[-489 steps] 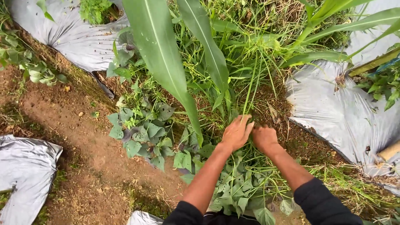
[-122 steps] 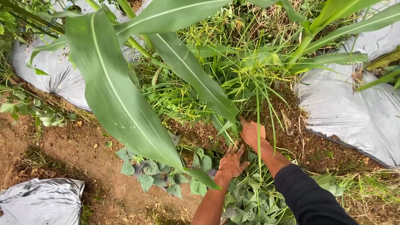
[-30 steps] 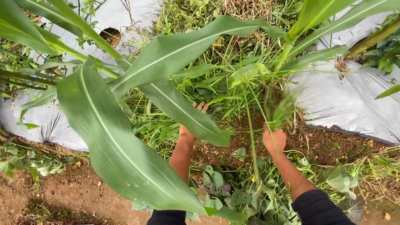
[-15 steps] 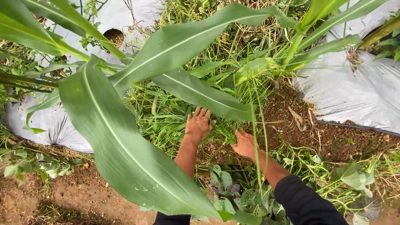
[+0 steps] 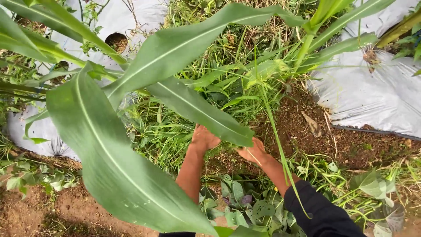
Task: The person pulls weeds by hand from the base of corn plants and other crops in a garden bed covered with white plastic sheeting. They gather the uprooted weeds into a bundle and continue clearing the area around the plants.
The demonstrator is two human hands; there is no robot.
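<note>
My left hand and my right hand reach forward into a patch of grassy weeds and brown soil. They lie close together, a hand's width apart. A long maize leaf crosses over both hands and hides their fingertips, so I cannot see whether they grip anything. My left forearm is bare. My right arm wears a dark sleeve. A thin grass stem rises beside my right wrist.
A very broad maize leaf fills the lower left. A maize stalk stands at the upper right. Silver plastic sheets lie at the right and upper left, the latter with a planting hole. Low broad-leaved plants grow between my arms.
Both hands have drawn closer together under the maize leaf. The left hand's spread fingers, visible half a second ago, are now covered. The view has shifted slightly.
</note>
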